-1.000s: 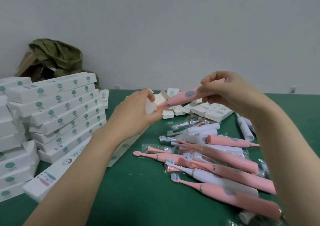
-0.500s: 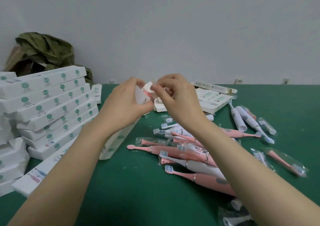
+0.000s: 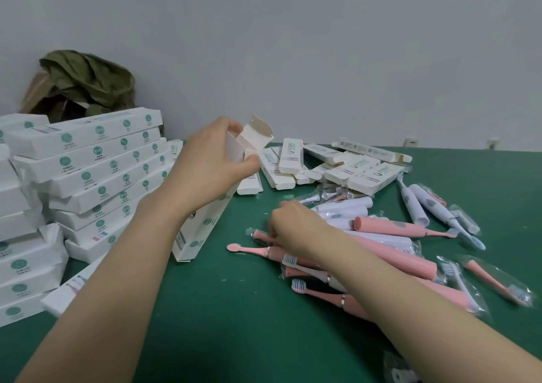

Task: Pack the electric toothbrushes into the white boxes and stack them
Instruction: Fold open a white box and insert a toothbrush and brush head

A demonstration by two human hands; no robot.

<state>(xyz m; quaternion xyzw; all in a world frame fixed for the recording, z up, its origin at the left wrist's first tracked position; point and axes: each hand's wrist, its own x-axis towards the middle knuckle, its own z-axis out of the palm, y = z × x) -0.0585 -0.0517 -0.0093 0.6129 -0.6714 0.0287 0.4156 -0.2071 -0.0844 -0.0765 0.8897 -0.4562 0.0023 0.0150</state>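
At frame centre the left hand [image 3: 205,165] grips the open white box [image 3: 202,233], which looks like crushable card best held by its edges. The right hand [image 3: 296,227] dips among the toothbrushes [image 3: 390,226] lower right, its grip hidden. They seem light and stiff, so take the thick handle.

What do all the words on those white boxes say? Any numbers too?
No text reads clearly.
On the stacked white boxes: green round icons with tiny captions, too blurred.
On the flat boxes behind: teal brand lettering, too blurred.
On the held box in the left hand: green marks, unreadable.
On the pink toothbrushes: no lettering seen.
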